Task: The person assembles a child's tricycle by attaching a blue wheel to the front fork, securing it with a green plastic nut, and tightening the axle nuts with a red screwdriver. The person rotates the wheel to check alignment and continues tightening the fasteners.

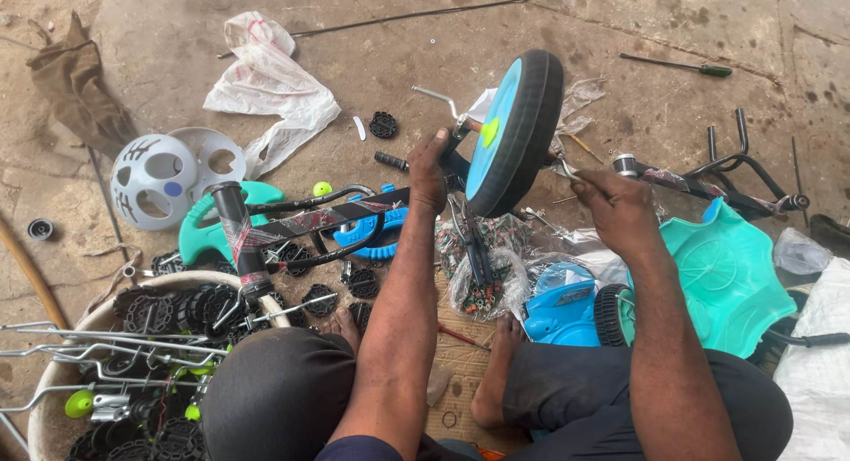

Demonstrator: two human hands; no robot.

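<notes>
Now my left hand [428, 173] clamps the fork beside the blue wheel [512, 133]; right hand [620, 209] pinches a small metal tool [567, 169]. Wheel seems light, stiff plastic; best held by its tyre rim.

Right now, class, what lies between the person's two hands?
In the head view, a blue wheel with a black tyre stands upright between the left hand and the right hand.

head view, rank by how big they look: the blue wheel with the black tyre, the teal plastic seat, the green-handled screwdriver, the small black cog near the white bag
1. Teal plastic seat; partly hidden, though.
2. Blue wheel, a close second; the left hand holds it nearer the camera, so this is unsure.
3. Green-handled screwdriver.
4. Small black cog.
</notes>
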